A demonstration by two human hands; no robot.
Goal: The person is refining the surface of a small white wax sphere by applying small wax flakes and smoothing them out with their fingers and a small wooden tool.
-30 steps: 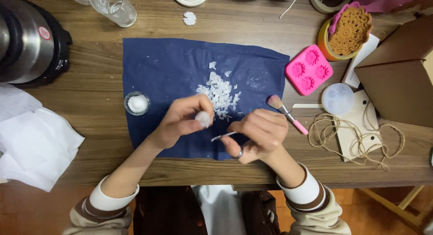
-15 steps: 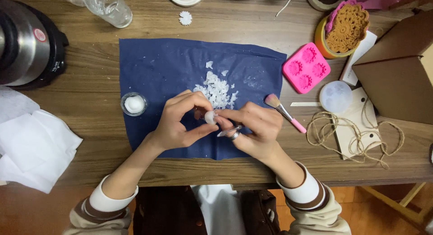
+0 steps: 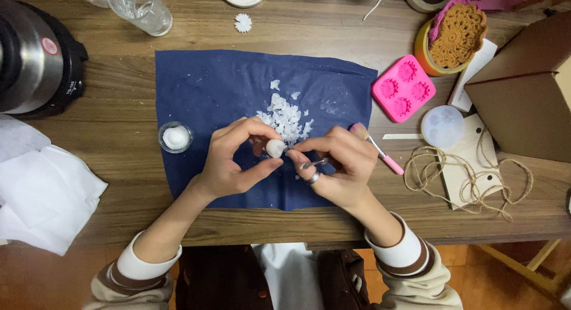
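Left hand (image 3: 229,161) pinching small white lump (image 3: 275,147); right hand (image 3: 336,167) gripping thin metal tool (image 3: 314,163) against it, above blue cloth (image 3: 208,90).

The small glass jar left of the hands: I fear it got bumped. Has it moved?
No. The small glass jar sits at the same spot on the blue cloth's left edge.
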